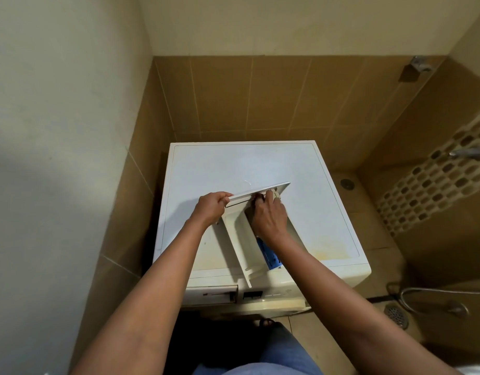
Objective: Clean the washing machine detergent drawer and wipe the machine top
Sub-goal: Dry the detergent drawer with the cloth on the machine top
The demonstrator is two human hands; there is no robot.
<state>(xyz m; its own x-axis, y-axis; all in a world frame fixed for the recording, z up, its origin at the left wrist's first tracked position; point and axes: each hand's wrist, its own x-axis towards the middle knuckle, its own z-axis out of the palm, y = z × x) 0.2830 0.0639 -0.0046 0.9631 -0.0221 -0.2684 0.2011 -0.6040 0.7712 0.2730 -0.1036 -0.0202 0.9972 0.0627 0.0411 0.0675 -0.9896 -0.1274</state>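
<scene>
The white detergent drawer (pixel 234 239) lies out of its slot on the washing machine top (pixel 222 169), front panel pointing away from me. A blue insert (pixel 268 254) shows in its right compartment. My left hand (pixel 210 207) grips the left end of the drawer's front panel. My right hand (pixel 266 215) reaches into the drawer just behind that panel, fingers curled round something small and pale; what it is I cannot tell. The empty drawer slot (pixel 210 293) is open at the machine's front left.
Yellowish stains (pixel 333 250) mark the near right of the machine top. The machine stands in a tiled corner, walls close on the left and behind. A tap (pixel 466 152), a hose (pixel 433 290) and a floor drain (pixel 395 315) lie to the right.
</scene>
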